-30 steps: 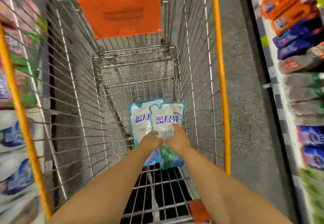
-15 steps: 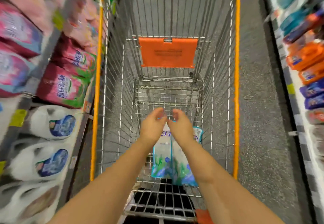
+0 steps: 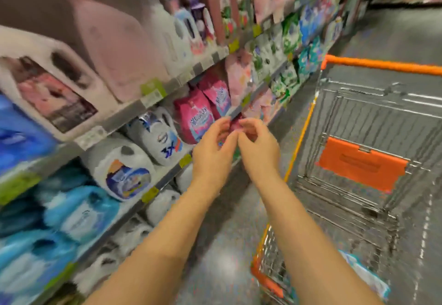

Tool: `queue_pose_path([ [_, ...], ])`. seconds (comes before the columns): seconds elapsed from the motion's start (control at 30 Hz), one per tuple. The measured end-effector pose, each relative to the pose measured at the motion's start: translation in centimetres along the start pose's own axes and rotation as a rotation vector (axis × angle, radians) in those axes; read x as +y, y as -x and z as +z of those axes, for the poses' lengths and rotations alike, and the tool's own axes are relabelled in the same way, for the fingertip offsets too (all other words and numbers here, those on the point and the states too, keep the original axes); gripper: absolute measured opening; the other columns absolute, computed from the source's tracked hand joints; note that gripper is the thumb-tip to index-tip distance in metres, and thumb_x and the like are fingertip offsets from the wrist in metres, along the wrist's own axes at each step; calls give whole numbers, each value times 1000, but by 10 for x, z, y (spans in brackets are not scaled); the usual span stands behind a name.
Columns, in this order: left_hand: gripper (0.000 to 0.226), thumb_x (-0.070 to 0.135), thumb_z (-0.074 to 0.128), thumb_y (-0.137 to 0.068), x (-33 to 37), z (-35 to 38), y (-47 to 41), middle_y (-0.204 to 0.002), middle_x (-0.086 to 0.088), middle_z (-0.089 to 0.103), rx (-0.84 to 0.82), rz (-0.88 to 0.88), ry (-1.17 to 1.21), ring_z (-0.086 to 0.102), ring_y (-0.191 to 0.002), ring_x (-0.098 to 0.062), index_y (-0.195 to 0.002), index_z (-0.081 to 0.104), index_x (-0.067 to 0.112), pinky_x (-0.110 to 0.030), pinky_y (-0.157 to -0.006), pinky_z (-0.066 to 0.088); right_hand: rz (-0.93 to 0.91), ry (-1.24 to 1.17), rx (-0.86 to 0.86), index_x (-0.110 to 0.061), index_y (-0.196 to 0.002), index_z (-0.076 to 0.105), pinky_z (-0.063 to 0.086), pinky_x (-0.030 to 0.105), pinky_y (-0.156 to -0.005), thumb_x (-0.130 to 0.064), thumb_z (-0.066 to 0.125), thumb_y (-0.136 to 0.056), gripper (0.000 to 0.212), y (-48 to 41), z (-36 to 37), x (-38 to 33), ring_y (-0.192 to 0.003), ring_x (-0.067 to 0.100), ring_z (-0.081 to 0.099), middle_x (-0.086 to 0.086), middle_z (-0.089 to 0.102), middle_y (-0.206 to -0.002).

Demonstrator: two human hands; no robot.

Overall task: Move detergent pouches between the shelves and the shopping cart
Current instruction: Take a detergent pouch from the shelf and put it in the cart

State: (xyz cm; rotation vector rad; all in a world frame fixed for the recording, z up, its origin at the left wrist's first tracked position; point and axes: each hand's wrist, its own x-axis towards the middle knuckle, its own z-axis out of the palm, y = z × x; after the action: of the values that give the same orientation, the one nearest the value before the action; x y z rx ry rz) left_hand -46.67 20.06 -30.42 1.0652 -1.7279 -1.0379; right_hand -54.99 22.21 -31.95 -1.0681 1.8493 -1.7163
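Both my hands are raised side by side in front of the left shelving, empty. My left hand point(image 3: 212, 147) and my right hand point(image 3: 257, 145) have loosely curled fingers, held just short of the pink detergent pouches point(image 3: 199, 117) standing on a middle shelf. The wire shopping cart point(image 3: 358, 118) with orange trim is to my right. A white and blue pouch point(image 3: 366, 276) lies in its near end, partly hidden by my right forearm. The view is blurred by motion.
White detergent jugs point(image 3: 124, 173) and blue jugs point(image 3: 79, 211) fill the lower shelves on the left. Large pink and white bottles point(image 3: 114, 49) stand above. Green and blue packs point(image 3: 287, 41) line the shelves further along. An orange child-seat flap point(image 3: 361, 163) hangs inside the cart.
My hands have let go of the white and blue pouches in the cart, lifted out and swung left toward the shelf. The view turned from the cart to the shelving.
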Motion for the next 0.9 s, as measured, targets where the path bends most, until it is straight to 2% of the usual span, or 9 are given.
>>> queue_pose_path([
  [0.1, 33, 19, 57, -90, 23, -96, 11, -109, 16, 58, 113, 72, -128, 55, -97, 4, -123, 56, 22, -10, -85, 44, -109, -52, -84, -27, -96, 58, 44, 20, -75, -15, 61, -85, 16, 35, 59, -59, -82, 7, 58, -15, 59, -83],
  [0.23, 36, 23, 59, -89, 50, -220, 31, -118, 11, 60, 223, 198, -308, 57, -106, -4, -125, 55, 24, -26, -95, 45, -263, -150, -175, -23, -99, 61, 49, 28, -77, -23, 63, -86, 14, 82, 132, -135, -86, 12, 62, -7, 66, -89],
  [0.37, 37, 30, 57, -89, 72, -318, 52, -118, 15, 59, 361, 229, -425, 55, -109, -2, -126, 54, 27, -21, -92, 43, -365, -243, -281, -27, -93, 59, 46, 19, -71, -22, 62, -86, 9, 120, 187, -205, -78, 4, 59, -14, 63, -82],
  [0.43, 37, 28, 56, -90, 81, -356, 59, -115, 19, 54, 409, 249, -489, 52, -108, -1, -127, 53, 27, -21, -91, 41, -418, -274, -310, -27, -91, 59, 47, 22, -72, -22, 63, -86, 9, 130, 210, -234, -78, 7, 60, -12, 64, -82],
  [0.67, 43, 27, 55, -90, 107, -444, 47, -131, 8, 55, 549, 318, -667, 48, -120, -6, -132, 48, 26, -13, -90, 31, -562, -315, -408, -27, -95, 58, 42, 18, -71, -26, 63, -87, 10, 121, 269, -297, -81, 4, 58, -11, 62, -85],
  [0.9, 60, 35, 55, -90, 127, -485, -37, -143, 5, 42, 599, 362, -815, 39, -131, -9, -144, 28, 27, -15, -94, 26, -625, -313, -373, -23, -113, 51, 36, 25, -74, -32, 60, -88, 27, 31, 335, -345, -86, 11, 55, -13, 58, -85],
])
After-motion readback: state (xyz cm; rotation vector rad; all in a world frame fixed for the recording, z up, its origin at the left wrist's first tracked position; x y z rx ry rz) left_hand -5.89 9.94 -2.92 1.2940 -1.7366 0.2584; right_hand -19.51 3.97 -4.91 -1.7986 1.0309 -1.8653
